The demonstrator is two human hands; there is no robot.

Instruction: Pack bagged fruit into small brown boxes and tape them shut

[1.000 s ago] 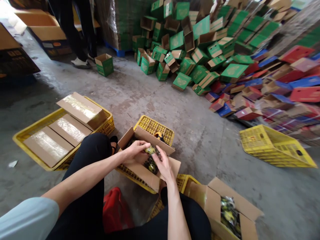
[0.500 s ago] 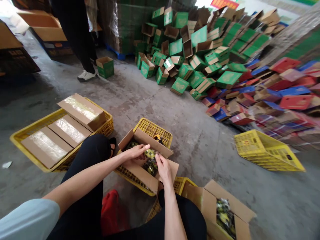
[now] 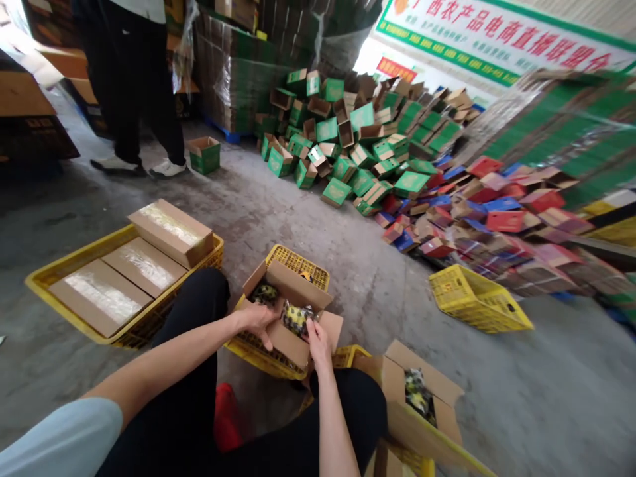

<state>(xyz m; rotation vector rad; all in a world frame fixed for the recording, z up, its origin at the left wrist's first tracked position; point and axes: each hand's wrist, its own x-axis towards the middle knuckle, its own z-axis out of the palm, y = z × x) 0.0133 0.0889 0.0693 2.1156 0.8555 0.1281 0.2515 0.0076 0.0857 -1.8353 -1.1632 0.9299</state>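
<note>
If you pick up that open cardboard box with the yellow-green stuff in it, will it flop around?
Probably a little. The open box has loose flaps standing up, which would likely wobble. Its cardboard walls look fairly stiff. Both the left hand and right hand steady it.

left hand (image 3: 258, 319) curled, reaching down | right hand (image 3: 317, 340) fingers pinched

The white banner (image 3: 497, 40) on the back wall reads "广西农产品电商直播联盟" in red characters, partly cut off.
</note>
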